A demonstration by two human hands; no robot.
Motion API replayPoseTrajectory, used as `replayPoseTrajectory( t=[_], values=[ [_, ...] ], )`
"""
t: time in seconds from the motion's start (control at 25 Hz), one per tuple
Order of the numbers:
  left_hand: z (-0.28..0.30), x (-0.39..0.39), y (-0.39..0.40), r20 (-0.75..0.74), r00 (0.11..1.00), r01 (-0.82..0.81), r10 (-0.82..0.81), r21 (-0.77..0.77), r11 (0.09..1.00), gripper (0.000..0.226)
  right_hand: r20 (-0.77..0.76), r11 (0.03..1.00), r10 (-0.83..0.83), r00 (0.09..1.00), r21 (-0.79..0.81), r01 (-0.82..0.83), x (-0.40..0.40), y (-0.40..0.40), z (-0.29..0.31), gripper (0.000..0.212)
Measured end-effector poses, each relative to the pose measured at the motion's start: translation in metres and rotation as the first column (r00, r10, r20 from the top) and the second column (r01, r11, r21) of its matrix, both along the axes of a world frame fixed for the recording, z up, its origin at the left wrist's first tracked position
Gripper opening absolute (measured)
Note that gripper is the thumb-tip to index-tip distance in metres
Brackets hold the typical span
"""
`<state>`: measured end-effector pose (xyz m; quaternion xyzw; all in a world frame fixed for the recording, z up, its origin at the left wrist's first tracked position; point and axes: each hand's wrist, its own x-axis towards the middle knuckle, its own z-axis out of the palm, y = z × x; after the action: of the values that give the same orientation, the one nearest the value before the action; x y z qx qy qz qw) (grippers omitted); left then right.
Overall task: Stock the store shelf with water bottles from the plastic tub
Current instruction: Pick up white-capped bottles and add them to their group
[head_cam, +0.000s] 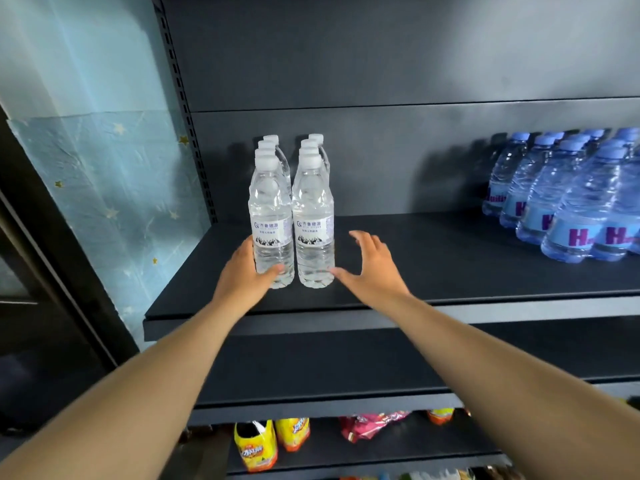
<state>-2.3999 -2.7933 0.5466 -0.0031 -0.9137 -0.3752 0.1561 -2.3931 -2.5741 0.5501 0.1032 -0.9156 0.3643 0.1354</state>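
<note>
**Two rows of clear bottles at the left end of the dark shelf**

The dark grey metal store shelf (433,268) carries two short rows of clear plastic water bottles with white caps, standing upright with caps up and their long axes vertical; the rows run from the shelf's front edge back toward its rear panel. The front bottle of the left row (271,220) and the front bottle of the right row (314,220) stand just beside each other near the shelf's front edge, at its left end. Each wears a white label with a blue round logo, a few Chinese characters too small to read surely, and a dark mountain drawing beneath.

The left hand (244,271) curls round the lower part of the front left bottle, thumb across its base and fingers behind it. The right hand (369,265) hovers spread wide just right of the front right bottle, thumb tip near its base, holding nothing.

Far toward the shelf's right end stands a block of blue-tinted plastic bottles with pale blue caps (568,199), upright, their blue labels showing a purple "H". Below the shelf, on lower boards, lie yellow and orange snack bags (256,445) and a pink bag (370,424).
</note>
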Motion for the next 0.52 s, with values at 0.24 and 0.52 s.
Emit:
replayPoseTrajectory(
  t=[0.24, 0.52],
  values=[
    [0.06, 0.044, 0.018, 0.225, 0.964, -0.014, 0.145, -0.498, 0.867, 0.075, -0.053, 0.909, -0.072, 0.996, 0.408, 0.087, 0.04, 0.077, 0.05, 0.075],
    [0.064, 0.153, 0.106, 0.124, 0.976, 0.012, 0.181, -0.854, 0.52, 0.091, -0.182, 0.766, 0.079, 0.98, 0.64, 0.057, 0.119, 0.145, 0.053, 0.075]
  ],
)
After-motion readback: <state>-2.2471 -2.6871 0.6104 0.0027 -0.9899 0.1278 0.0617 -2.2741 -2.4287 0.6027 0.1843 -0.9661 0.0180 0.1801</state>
